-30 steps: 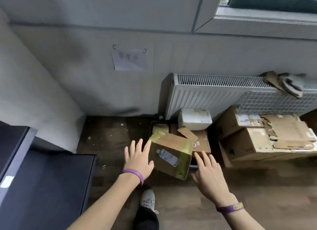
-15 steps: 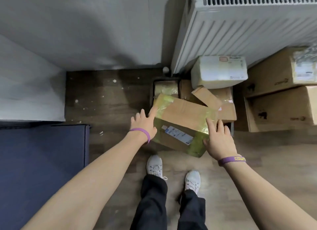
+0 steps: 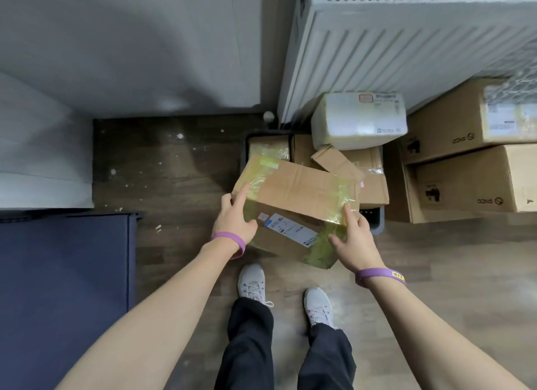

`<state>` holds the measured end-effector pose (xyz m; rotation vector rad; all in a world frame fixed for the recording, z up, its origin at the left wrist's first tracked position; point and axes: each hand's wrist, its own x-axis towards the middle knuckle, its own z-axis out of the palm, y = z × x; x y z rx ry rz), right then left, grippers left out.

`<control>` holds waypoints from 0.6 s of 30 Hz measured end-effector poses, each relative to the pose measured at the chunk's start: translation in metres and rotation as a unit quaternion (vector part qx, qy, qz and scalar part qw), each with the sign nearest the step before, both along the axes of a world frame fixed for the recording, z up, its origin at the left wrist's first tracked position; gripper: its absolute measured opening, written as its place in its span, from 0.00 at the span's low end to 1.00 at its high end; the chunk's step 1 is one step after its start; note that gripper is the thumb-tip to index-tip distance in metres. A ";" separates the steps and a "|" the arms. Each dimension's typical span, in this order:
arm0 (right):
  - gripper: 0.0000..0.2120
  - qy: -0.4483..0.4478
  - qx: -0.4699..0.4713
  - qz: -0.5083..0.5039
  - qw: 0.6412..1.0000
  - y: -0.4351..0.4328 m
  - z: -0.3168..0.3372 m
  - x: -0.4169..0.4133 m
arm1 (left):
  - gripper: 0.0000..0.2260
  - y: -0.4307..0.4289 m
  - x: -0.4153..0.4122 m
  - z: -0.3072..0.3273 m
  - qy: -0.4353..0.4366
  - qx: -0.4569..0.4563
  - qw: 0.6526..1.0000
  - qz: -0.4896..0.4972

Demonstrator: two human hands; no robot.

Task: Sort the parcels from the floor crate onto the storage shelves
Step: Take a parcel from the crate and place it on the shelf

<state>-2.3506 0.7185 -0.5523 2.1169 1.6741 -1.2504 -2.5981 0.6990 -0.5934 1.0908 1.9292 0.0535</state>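
Observation:
A brown cardboard parcel [image 3: 299, 198] with yellowish tape and a white label sits tilted on top of the dark floor crate [image 3: 376, 219]. My left hand [image 3: 235, 218] presses against its left end, and my right hand [image 3: 353, 238] grips its right front corner. Beneath and behind it in the crate lie a taped parcel [image 3: 268, 148] and a flat brown parcel [image 3: 373, 183] with a loose flap. A white-wrapped parcel [image 3: 359, 119] rests on top at the back. Most of the crate is hidden by parcels.
A white radiator [image 3: 406, 47] stands against the wall right behind the crate. Two large brown boxes [image 3: 465, 157] are stacked on the right. A dark blue surface [image 3: 61, 288] fills the lower left. My feet [image 3: 252, 282] stand on the wood floor just before the crate.
I have leaned down over the crate. Both hands went from open and reaching to closing on the two ends of the tilted brown parcel.

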 end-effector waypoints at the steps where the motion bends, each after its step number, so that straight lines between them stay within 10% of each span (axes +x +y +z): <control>1: 0.36 0.005 0.010 0.003 1.000 0.002 0.011 0.000 | 0.35 0.000 0.002 0.013 0.000 0.019 1.000 0.018; 18: 0.17 0.118 0.410 0.125 0.896 0.109 0.358 0.025 | 0.15 0.013 0.030 0.371 0.122 0.384 0.889 0.218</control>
